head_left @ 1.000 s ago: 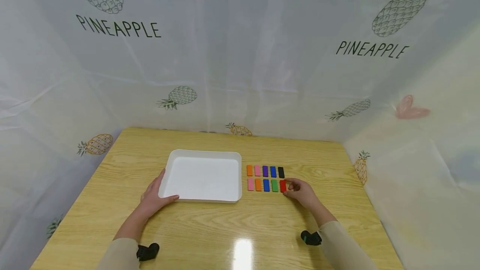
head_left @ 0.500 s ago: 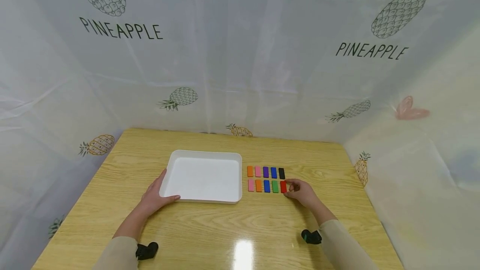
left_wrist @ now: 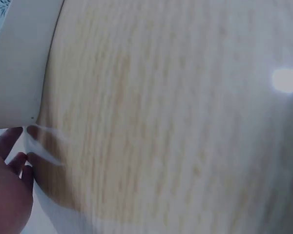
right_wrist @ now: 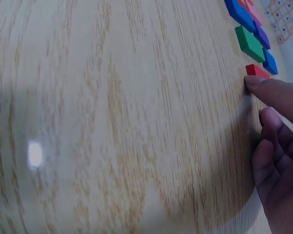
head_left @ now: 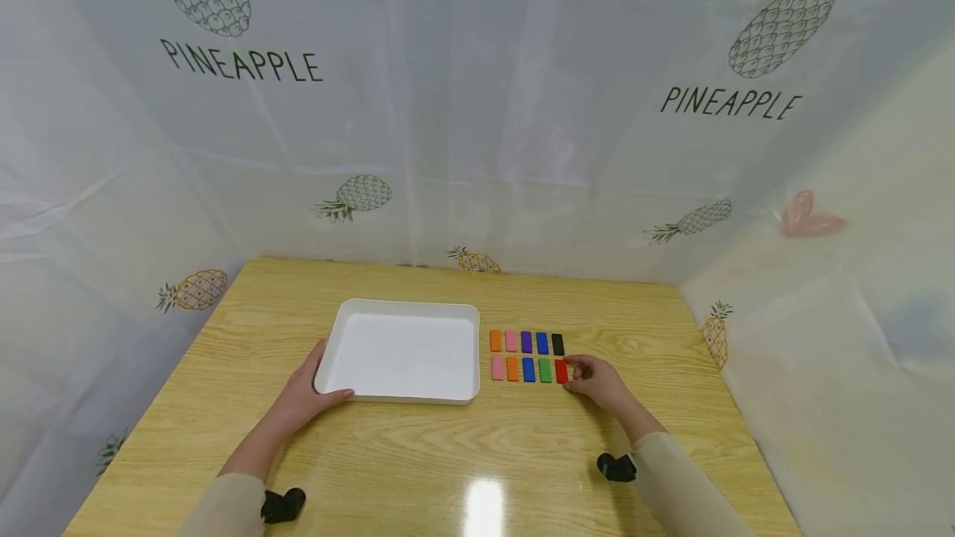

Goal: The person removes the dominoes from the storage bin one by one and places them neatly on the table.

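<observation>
A shallow white tray [head_left: 403,355] lies on the table, left of the middle in the head view. My left hand [head_left: 302,398] holds its near left corner, thumb along the front wall and fingers at the left side. To the tray's right, small flat rectangular blocks lie in two rows. My right hand [head_left: 603,384] pinches the red block [head_left: 561,371] at the right end of the front row, thumb at its near end and index finger at its far end. In the right wrist view the thumb tip touches the red block [right_wrist: 254,71]; the other fingers are curled.
Beside the red block lies a green block [head_left: 545,370], then blue, orange and pink ones. Behind it, a black block [head_left: 558,345] ends the back row. The wooden table [head_left: 418,454] meets a pineapple-print curtain [head_left: 477,106] at the back and sides.
The view has shifted very slightly. Both hands keep their places at the tray and the red block, and the blocks stay in their rows.
</observation>
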The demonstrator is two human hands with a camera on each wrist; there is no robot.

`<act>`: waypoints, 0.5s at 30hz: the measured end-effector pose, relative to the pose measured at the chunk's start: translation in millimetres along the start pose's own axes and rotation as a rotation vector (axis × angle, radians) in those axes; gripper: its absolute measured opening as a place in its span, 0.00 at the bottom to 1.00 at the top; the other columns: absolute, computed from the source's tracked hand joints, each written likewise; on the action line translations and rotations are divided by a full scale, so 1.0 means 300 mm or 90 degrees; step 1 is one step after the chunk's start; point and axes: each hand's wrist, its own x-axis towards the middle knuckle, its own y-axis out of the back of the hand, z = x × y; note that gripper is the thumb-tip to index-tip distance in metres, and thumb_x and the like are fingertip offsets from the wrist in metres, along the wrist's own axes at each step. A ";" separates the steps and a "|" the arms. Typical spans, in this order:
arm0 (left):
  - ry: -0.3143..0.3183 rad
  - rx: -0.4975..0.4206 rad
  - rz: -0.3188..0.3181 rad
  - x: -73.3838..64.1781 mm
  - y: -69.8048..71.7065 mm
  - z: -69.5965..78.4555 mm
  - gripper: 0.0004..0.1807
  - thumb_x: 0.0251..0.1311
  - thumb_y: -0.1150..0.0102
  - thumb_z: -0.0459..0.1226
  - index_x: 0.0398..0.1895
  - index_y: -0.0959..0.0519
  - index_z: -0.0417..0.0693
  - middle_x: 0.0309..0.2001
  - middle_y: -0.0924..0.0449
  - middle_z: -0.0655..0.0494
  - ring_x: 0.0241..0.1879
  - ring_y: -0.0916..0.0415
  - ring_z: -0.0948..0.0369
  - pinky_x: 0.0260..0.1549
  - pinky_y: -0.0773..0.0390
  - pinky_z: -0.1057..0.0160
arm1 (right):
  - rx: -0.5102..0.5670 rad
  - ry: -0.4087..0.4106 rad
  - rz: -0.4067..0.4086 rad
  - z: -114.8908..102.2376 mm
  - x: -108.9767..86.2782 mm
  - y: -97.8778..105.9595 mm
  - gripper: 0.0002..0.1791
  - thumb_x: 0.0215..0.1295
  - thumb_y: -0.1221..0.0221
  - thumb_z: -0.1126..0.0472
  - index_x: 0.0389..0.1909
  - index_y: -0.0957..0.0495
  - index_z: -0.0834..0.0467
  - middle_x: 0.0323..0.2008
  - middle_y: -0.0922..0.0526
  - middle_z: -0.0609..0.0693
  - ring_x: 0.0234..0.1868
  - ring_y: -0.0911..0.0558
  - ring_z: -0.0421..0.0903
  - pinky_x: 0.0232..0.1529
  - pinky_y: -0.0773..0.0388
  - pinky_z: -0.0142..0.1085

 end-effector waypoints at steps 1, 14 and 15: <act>0.000 -0.008 -0.002 -0.003 0.003 -0.002 0.62 0.51 0.26 0.46 0.77 0.61 0.36 0.73 0.53 0.30 0.70 0.52 0.34 0.62 0.46 0.34 | 0.004 -0.001 -0.002 0.001 0.002 0.000 0.25 0.56 0.32 0.69 0.56 0.24 0.68 0.28 0.27 0.50 0.29 0.31 0.45 0.31 0.34 0.34; 0.009 0.109 -0.012 -0.068 0.068 -0.005 0.61 0.47 0.25 0.52 0.75 0.53 0.34 0.67 0.42 0.26 0.66 0.48 0.30 0.61 0.44 0.33 | -0.026 0.008 -0.012 -0.013 -0.027 0.011 0.26 0.56 0.31 0.66 0.57 0.24 0.67 0.33 0.25 0.50 0.33 0.27 0.45 0.35 0.28 0.35; 0.006 0.114 -0.012 -0.073 0.074 -0.006 0.61 0.47 0.25 0.51 0.75 0.52 0.33 0.67 0.42 0.25 0.66 0.47 0.29 0.60 0.44 0.32 | -0.037 0.010 -0.011 -0.017 -0.032 0.012 0.26 0.56 0.30 0.66 0.56 0.24 0.66 0.34 0.24 0.49 0.34 0.26 0.45 0.36 0.27 0.35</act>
